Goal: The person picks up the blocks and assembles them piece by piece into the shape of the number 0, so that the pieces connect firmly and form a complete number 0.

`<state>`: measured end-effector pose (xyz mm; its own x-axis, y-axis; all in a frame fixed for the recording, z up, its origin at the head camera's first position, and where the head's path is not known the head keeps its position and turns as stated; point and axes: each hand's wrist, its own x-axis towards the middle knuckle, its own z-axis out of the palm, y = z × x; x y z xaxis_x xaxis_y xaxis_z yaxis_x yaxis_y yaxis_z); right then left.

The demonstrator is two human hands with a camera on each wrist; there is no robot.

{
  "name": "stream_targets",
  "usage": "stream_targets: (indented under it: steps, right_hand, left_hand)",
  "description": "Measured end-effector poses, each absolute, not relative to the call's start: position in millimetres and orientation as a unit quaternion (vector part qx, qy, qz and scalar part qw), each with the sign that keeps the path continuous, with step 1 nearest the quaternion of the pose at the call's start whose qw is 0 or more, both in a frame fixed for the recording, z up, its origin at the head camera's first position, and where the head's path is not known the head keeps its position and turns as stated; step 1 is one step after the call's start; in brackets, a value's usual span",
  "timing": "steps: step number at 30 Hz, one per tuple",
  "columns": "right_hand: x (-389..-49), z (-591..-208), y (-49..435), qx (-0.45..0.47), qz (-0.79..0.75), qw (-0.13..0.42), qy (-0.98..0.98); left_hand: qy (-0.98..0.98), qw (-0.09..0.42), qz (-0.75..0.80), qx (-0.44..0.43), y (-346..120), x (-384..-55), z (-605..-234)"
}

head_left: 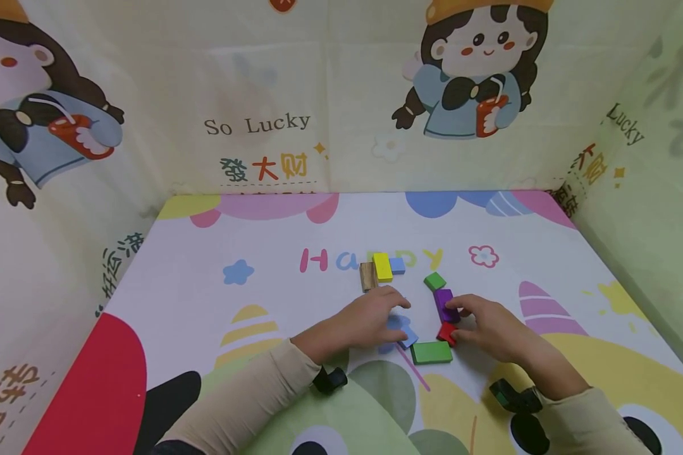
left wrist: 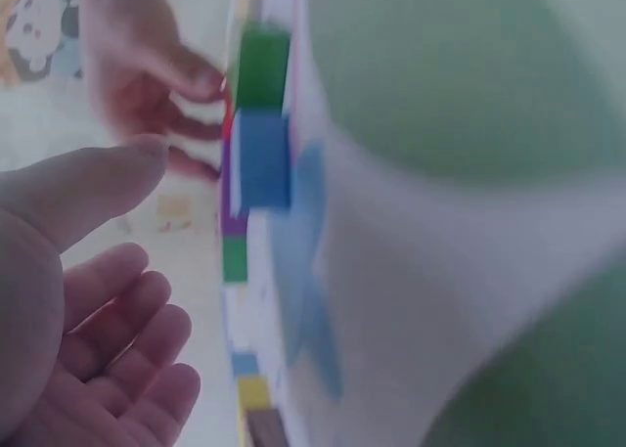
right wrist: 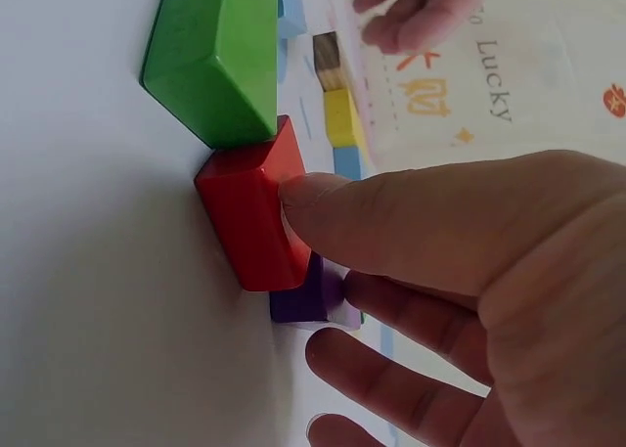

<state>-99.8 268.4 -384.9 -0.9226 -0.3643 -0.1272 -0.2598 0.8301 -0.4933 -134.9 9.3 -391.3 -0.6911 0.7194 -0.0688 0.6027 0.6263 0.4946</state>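
Observation:
In the head view, my right hand (head_left: pixel 501 332) reaches in from the right with its thumb at a red block (head_left: pixel 446 332) and its index finger at a purple block (head_left: pixel 441 298). Up close in the right wrist view, the thumb tip rests against the face of the red block (right wrist: pixel 245 212), the other fingers spread apart. My left hand (head_left: pixel 370 319) hovers with relaxed fingers, its thumb near a blue block (head_left: pixel 408 337). A long green block (head_left: pixel 431 353) lies between that blue block and the red one. Past the purple block sits a small green block (head_left: pixel 434 281).
Farther back, a brown wood-grain block (head_left: pixel 367 277), a yellow block (head_left: pixel 382 267) and a small blue block (head_left: pixel 397 266) stand side by side. With the others they form a broken ring on the printed tabletop (head_left: pixel 319 234). A patterned cloth (head_left: pixel 353 95) hangs behind the table.

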Motion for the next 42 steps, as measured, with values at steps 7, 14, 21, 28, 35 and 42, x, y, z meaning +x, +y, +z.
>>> stream_targets:
  steps: [7, 14, 21, 28, 35, 42]
  right_hand:
    - [-100, -385, 270, -0.162, -0.243, 0.109, 0.95]
    - [-98, -387, 269, -0.16, -0.243, 0.108, 0.951]
    - [-97, -387, 269, -0.155, -0.244, 0.11, 0.951]
    - [-98, -386, 270, -0.159, -0.242, 0.109, 0.951]
    - [-98, -386, 269, -0.152, -0.24, 0.111, 0.952]
    - [-98, -387, 269, -0.147, -0.242, 0.114, 0.952]
  left_hand:
    - [0.904, 0.111, 0.224, 0.347, -5, -155, -384]
    - [0.905, 0.1, 0.251, 0.328, -17, -173, -392]
    - [0.916, 0.098, 0.254, 0.296, -23, -190, -401]
    - [0.923, 0.118, 0.261, 0.255, -25, -198, -409]
    - [0.927, 0.127, 0.268, 0.231, -26, -202, -412]
    - [0.931, 0.131, 0.268, 0.212, -23, -202, -409]
